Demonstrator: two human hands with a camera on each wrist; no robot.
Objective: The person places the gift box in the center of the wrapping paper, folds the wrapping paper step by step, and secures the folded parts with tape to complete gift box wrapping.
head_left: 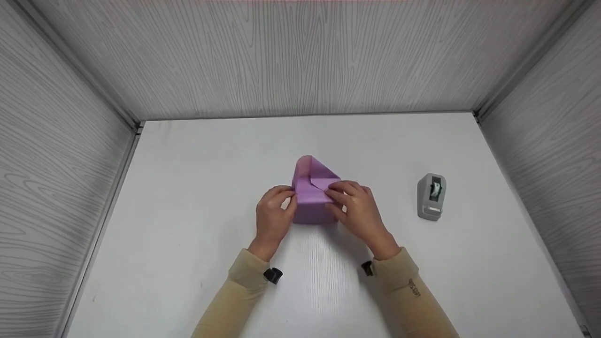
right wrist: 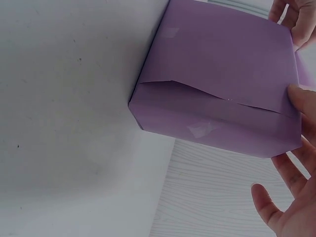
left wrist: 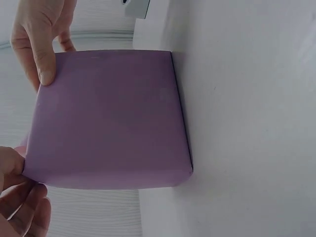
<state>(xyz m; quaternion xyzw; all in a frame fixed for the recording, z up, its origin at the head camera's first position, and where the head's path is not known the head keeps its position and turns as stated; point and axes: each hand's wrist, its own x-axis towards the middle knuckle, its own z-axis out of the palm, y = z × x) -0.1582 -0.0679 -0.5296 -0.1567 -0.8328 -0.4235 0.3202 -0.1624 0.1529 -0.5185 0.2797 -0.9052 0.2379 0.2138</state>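
Observation:
A purple paper-wrapped box stands upright on the white table, its top end paper creased and partly folded, with a pointed flap sticking up at the back. At its upper left edge my left hand pinches the paper between thumb and fingertips. My right hand grips the upper right edge, thumb on the front face and fingers over the folded top paper. In the right wrist view, an overlapping paper seam runs along the box, and a piece of clear tape shows on its side.
A grey tape dispenser with a roll in it stands on the table to the right of the hands. The white table is bordered by wood-grain panels at the back and on both sides.

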